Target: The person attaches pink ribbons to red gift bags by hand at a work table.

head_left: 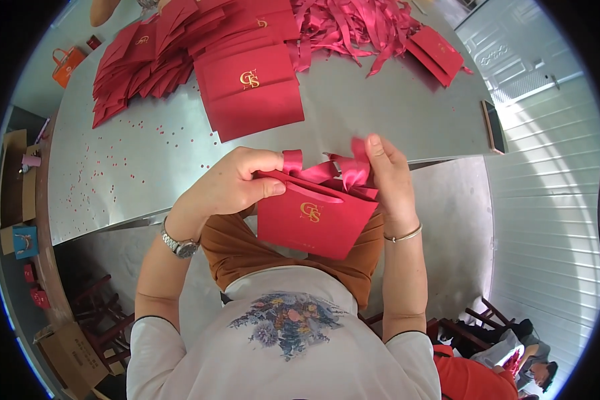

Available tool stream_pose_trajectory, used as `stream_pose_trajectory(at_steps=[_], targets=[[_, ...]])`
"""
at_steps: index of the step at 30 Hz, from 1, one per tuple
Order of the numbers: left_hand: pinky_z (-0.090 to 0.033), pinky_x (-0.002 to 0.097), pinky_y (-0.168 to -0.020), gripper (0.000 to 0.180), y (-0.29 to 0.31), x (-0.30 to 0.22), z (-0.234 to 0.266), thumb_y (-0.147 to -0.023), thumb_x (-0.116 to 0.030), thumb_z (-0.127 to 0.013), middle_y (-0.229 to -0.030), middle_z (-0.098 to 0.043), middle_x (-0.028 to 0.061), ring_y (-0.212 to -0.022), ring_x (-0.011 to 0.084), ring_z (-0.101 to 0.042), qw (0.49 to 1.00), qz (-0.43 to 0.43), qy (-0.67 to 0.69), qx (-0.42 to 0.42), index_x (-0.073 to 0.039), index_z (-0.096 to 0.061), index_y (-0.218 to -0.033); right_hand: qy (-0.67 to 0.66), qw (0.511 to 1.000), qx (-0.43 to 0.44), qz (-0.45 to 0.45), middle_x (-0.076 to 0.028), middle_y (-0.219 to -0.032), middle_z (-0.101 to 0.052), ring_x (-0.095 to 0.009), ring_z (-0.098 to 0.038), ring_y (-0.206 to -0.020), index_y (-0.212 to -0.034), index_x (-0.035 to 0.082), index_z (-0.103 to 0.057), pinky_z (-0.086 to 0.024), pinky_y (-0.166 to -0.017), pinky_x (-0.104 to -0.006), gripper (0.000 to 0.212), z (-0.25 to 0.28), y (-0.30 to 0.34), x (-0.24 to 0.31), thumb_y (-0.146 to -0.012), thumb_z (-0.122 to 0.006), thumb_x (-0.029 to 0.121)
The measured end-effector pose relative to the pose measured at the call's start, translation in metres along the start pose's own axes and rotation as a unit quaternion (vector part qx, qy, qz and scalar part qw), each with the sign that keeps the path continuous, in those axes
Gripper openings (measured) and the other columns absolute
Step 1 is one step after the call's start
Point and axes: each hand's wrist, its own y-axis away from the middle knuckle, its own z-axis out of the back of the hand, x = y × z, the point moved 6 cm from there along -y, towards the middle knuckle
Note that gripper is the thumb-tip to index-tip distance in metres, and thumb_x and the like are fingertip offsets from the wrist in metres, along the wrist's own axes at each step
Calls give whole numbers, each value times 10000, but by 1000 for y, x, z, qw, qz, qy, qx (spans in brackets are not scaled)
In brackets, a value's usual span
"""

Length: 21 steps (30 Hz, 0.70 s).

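A red paper gift bag (293,230) with a gold emblem is held above my lap, just off the table's near edge. My left hand (237,179) pinches its upper left corner, thumb on the front face. A red satin ribbon (355,171) runs along the bag's top opening and loops up on the right. My right hand (393,183) grips that ribbon between thumb and fingers, slightly blurred at the ribbon's end. Another ribbon loop rises beside my left fingertips. The inside of the bag is hidden.
On the metal table (353,110), stacked red bags (260,110) lie ahead, with a heap of red ribbons (353,27) behind. More bags (440,57) and a phone (493,127) are at right. Small red dots (103,163) litter the left. Another person (537,367) is at lower right.
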Motion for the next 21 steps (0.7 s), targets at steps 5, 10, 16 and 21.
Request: stream_pose_trajectory(at_steps=[5, 10, 16, 21], targets=[[-465, 281, -671, 260, 4, 2, -6, -856, 7, -623, -799, -637, 94, -696, 128, -540, 997, 13, -16, -68, 14, -619, -1116, 336, 929, -21, 152, -7, -669, -546, -90, -512, -645, -834, -20, -628, -437, -592, -258, 377, 13, 21, 37, -959, -613, 336], [-445, 307, -618, 227, 7, -1, -17, -850, 10, -628, -742, -593, 123, -629, 165, -505, 996, -14, -65, -59, 11, -610, -1076, 420, 883, 169, 124, -13, -737, -574, -96, -520, -689, -810, -15, -658, -433, -616, -269, 247, -19, 20, 29, -923, -664, 205], [-490, 274, -731, 320, 4, 4, -17, -842, 27, -634, -919, -684, 101, -787, 135, -600, 998, 45, -36, -27, -1, -623, -1161, 172, 982, 3, 80, 81, -627, -468, -29, -405, -617, -778, 4, -634, -345, -548, -202, 249, 3, 4, 2, -944, -643, 189], [-481, 263, -757, 345, -8, 3, -14, -839, 39, -624, -874, -649, 81, -818, 113, -581, 998, 19, -28, -47, 0, -614, -1181, 79, 995, -60, 30, 50, -706, -518, -39, -393, -638, -866, 1, -651, -345, -556, -204, 246, 15, -7, -13, -969, -599, 218]])
